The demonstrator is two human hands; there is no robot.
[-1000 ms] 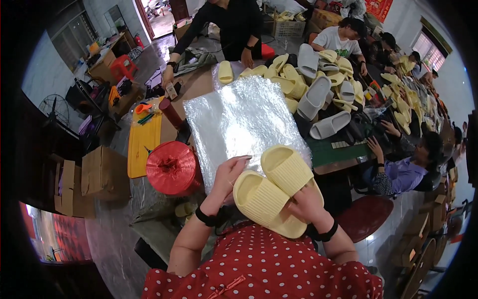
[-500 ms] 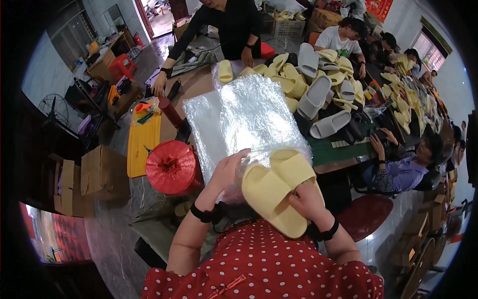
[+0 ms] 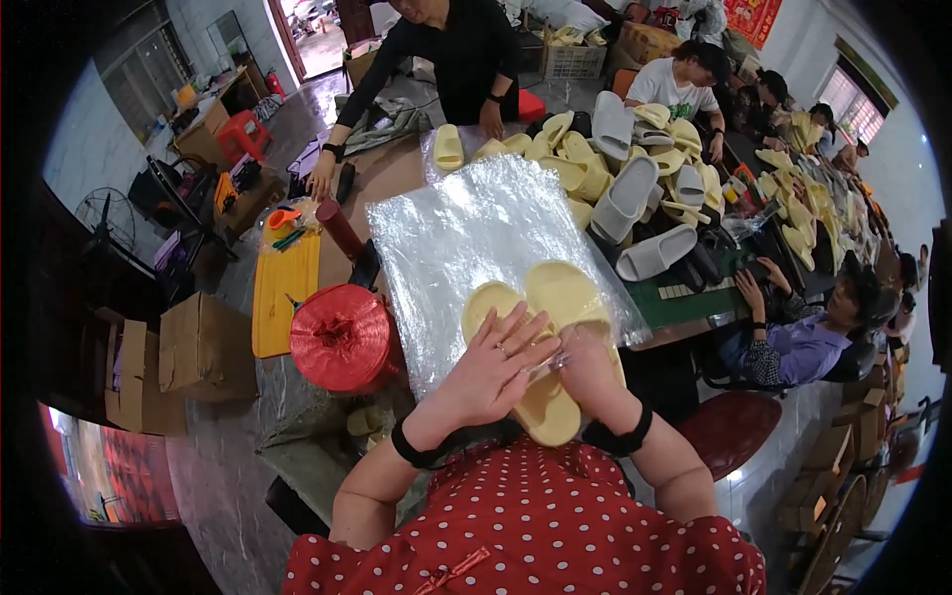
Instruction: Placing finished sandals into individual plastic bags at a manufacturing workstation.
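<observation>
At centre frame, her left hand [image 3: 496,372] is lying flat on the yellow slippers [image 3: 540,327]; her right hand [image 3: 587,369] is seemingly pinching the clear bag [image 3: 476,238] — best kept taut.

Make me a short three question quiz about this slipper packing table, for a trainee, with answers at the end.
1. True or false: the left hand lies flat on top of the pair of pale yellow foam slippers.
2. Which thing stands on the table left of the clear crinkled plastic bags? A: a red spool of plastic twine. B: a blue bucket. C: a green bottle.
3. Fill in: the right hand holds the slippers at the end ___ the person.

Key
1. True.
2. A.
3. Nearest.
</observation>
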